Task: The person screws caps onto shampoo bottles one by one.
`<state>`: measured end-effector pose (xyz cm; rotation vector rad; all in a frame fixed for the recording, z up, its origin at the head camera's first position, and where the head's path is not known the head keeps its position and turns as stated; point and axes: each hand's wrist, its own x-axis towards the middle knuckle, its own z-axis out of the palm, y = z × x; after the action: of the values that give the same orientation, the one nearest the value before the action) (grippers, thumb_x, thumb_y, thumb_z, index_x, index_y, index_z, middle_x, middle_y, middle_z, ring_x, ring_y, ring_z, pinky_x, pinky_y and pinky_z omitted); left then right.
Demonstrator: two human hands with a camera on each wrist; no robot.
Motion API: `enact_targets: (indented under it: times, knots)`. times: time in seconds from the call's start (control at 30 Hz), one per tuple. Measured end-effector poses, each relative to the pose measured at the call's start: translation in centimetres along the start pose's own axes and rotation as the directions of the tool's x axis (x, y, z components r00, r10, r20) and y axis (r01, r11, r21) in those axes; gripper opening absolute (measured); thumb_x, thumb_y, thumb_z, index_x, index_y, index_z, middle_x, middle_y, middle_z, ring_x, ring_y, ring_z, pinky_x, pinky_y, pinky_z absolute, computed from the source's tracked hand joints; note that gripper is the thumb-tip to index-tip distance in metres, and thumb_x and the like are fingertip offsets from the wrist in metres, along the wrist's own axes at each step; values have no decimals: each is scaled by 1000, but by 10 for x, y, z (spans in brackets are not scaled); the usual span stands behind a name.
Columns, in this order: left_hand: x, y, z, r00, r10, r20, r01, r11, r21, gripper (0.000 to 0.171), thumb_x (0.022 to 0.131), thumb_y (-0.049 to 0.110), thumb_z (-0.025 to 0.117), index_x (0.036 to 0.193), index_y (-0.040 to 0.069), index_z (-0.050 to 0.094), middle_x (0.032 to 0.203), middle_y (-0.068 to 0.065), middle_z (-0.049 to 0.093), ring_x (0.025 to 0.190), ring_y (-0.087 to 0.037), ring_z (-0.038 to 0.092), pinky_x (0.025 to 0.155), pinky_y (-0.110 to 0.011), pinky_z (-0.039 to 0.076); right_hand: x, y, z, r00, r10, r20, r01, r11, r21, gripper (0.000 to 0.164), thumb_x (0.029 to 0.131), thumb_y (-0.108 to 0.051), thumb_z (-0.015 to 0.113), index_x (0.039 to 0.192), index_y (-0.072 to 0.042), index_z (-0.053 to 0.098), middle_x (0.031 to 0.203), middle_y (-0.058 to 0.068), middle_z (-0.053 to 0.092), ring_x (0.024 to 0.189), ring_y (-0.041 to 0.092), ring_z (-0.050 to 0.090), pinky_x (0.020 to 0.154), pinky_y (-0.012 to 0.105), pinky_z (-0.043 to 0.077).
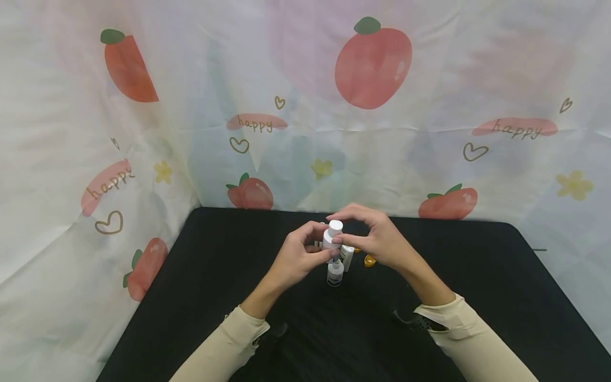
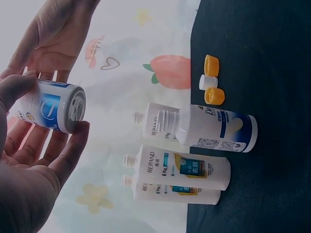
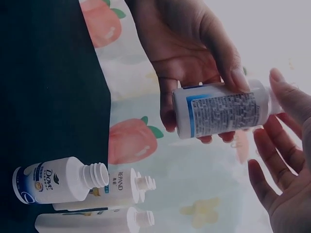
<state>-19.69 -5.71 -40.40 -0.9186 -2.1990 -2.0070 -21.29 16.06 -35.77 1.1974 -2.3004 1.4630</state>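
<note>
My left hand (image 1: 302, 257) holds a small white-and-blue bottle (image 3: 223, 111) up above the table, its fingers and thumb around the body. The bottle's white cap (image 1: 335, 226) points up. At that cap, my right hand (image 1: 379, 239) pinches with thumb and fingertips. Below the held bottle stands a white-and-blue Dove bottle (image 2: 221, 128) without a cap, its threaded neck bare. Several white REPAND bottles (image 2: 187, 167) stand beside it, also with bare necks.
On the black table (image 1: 229, 265) lie a yellow cap (image 2: 212, 65), a white cap (image 2: 209, 82) and another yellow cap (image 2: 214, 96), close behind the standing bottles. A printed fruit-pattern curtain (image 1: 305, 79) hangs along the table's back and left sides.
</note>
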Motion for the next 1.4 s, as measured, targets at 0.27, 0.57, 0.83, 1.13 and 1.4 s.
enact_targets:
  times: [0.27,0.57,0.83,1.13,1.4]
  knots:
    - [-1,-1,-2,1000,-5,-22,6,1000,10,42,88,2,78,126,1,61,116,-18,67,105,-32,66,83,-32,60,-4,-1,-5,995,99,-1,-99,994,-38,38,88,-7,79,124,-18,72,121,-6,69,117,12,61,99,31,49]
    - [-2,0,-1,1000,-9,-17,9,1000,17,41,88,4,79,125,3,61,117,-14,67,106,-26,66,87,-33,59,-2,0,-3,998,63,13,-64,998,19,39,90,-5,77,126,-18,71,122,0,68,115,15,61,97,33,50]
    - [-1,1,2,1000,-17,-26,17,1000,18,40,89,4,78,125,3,61,118,-14,65,107,-21,65,88,-32,58,0,-2,-1,994,105,10,-105,994,19,30,90,-8,77,119,-16,72,117,-5,69,112,13,62,95,28,49]
    - [0,0,5,999,-23,-47,23,1000,0,40,88,2,78,124,2,61,118,-14,66,106,-19,66,88,-33,59,1,-1,2,996,90,-2,-90,996,17,34,91,-8,77,123,-17,71,120,-2,68,114,15,62,95,29,50]
    - [0,0,6,998,-16,-57,17,1000,5,40,87,2,79,124,2,61,117,-14,65,104,-20,65,86,-33,59,0,-1,5,991,128,-34,-128,992,4,27,89,-13,80,113,-19,71,110,-7,68,109,13,62,96,33,49]
